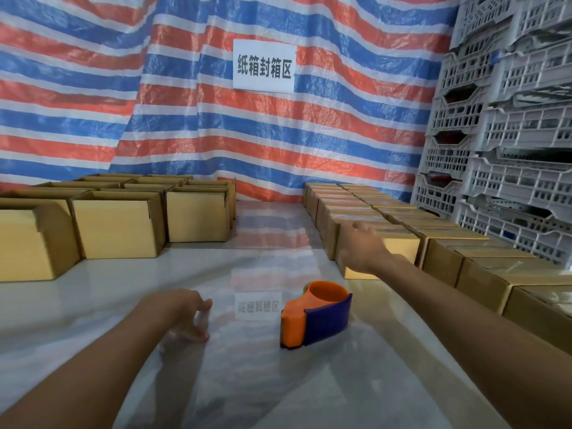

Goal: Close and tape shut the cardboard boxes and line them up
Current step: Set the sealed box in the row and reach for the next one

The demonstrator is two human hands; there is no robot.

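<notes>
Head view: rests left hand (pixel 185 311) on white surface (pixel 247 385), fingers loosely bent, empty; holds blurred right hand (pixel 362 246), fingers spread, before nearest taped box (pixel 402 246); tape dispenser (pixel 318 315) between.

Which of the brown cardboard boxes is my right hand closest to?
The sealed brown cardboard box at the near end of the right-side group's inner row; the right hand is directly in front of it. The open-flapped boxes sit far left.
</notes>
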